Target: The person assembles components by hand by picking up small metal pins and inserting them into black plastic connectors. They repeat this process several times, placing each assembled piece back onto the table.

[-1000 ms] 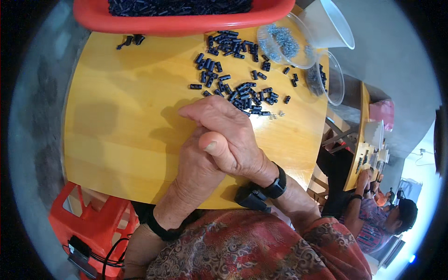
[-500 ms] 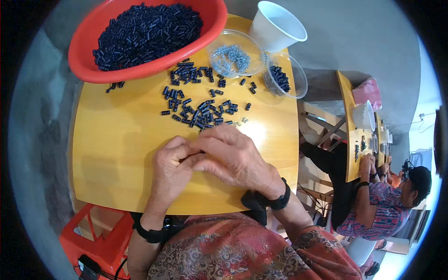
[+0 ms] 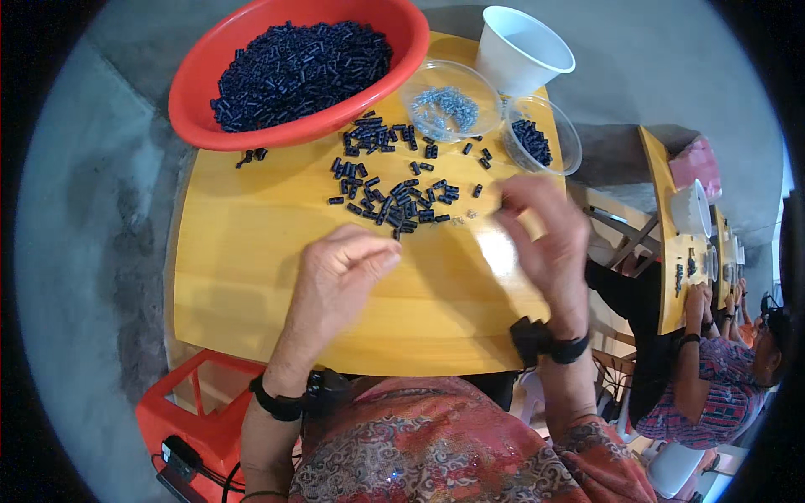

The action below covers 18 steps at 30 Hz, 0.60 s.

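My left hand point(image 3: 342, 272) is over the middle of the table, thumb and fingers pinched on a small black cylindrical piece point(image 3: 397, 235) that shows at the fingertips. To the right, my right hand point(image 3: 549, 243) is raised and smeared by motion, so its grip cannot be made out. It is nearest the clear tub of black pieces point(image 3: 530, 141). Beyond my left hand lies a loose pile of small black cylindrical pieces point(image 3: 402, 204). A few tiny metal parts point(image 3: 464, 218) sit at the pile's right side.
A red basin point(image 3: 411, 71) heaped with black pieces stands far left on the yellow table point(image 3: 243, 277). Beside it are a clear bowl of small silvery parts point(image 3: 449, 109) and a white tub point(image 3: 524, 54). A red stool point(image 3: 180, 419) is lower left; another person point(image 3: 713, 390) sits at right.
My hands were together over the table and are now apart. The right hand has moved right and away from me, toward the tubs. The whole view has shifted slightly.
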### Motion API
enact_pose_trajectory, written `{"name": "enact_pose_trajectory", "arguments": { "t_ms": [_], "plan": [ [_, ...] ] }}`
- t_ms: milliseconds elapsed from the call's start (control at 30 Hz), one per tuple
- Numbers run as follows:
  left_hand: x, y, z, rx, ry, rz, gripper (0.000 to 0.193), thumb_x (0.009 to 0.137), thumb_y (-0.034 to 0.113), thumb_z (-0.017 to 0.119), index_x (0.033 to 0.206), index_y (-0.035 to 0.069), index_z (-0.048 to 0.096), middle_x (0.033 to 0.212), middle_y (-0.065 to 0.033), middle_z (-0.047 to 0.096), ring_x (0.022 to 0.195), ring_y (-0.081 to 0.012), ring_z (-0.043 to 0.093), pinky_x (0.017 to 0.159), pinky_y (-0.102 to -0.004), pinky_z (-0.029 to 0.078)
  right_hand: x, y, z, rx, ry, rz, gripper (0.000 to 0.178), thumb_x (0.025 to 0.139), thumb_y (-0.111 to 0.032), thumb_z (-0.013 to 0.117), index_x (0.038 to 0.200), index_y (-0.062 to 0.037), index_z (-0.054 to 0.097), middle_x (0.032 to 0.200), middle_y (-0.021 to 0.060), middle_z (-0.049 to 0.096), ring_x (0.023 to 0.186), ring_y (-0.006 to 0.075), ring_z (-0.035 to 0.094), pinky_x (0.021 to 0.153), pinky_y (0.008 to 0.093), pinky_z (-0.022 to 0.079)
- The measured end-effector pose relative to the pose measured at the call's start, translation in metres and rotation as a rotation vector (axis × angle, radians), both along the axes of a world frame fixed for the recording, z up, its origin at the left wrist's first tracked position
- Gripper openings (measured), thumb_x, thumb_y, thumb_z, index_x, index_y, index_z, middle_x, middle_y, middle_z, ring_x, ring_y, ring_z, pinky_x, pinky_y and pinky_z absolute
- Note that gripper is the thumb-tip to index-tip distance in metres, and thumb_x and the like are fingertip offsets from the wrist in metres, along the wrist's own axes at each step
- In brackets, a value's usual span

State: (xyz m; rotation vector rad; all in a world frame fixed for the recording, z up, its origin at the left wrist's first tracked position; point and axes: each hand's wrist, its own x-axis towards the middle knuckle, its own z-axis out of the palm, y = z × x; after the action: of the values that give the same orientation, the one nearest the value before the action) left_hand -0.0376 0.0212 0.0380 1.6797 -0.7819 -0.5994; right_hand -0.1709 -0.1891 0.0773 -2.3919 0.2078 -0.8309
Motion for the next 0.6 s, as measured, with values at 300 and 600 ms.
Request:
{"name": "enact_pose_trajectory", "arguments": {
  "t_ms": [300, 600],
  "plan": [
    [0.061, -0.025, -0.018, -0.031, -0.709, 0.182, 0.016, 0.077, 0.004, 0.067, 0.092, 0.001, 0.07, 0.097, -0.013, 0.067, 0.085, -0.0292, 0.065, 0.076, -0.0373, 0.051, 0.015, -0.08, -0.014, 0.005, -0.067, -0.396, 0.029, 0.079, 0.006, 0.065, 0.107, -0.0021, 0.067, 0.093, 0.0073, 0.066, 0.074, 0.0128, 0.06, 0.066, 0.0255, 0.05],
    [0.089, -0.068, -0.035, 0.082, -0.815, 0.14, 0.013, 0.079, 0.006, 0.067, 0.091, 0.001, 0.069, 0.088, -0.014, 0.065, 0.082, -0.0319, 0.064, 0.072, -0.0389, 0.051, 0.009, -0.024, -0.031, 0.277, -0.02, -0.191, 0.012, 0.083, 0.003, 0.066, 0.094, 0.0001, 0.069, 0.076, 0.0057, 0.064, 0.061, 0.0093, 0.057, 0.057, 0.0237, 0.046]
  ]
}}
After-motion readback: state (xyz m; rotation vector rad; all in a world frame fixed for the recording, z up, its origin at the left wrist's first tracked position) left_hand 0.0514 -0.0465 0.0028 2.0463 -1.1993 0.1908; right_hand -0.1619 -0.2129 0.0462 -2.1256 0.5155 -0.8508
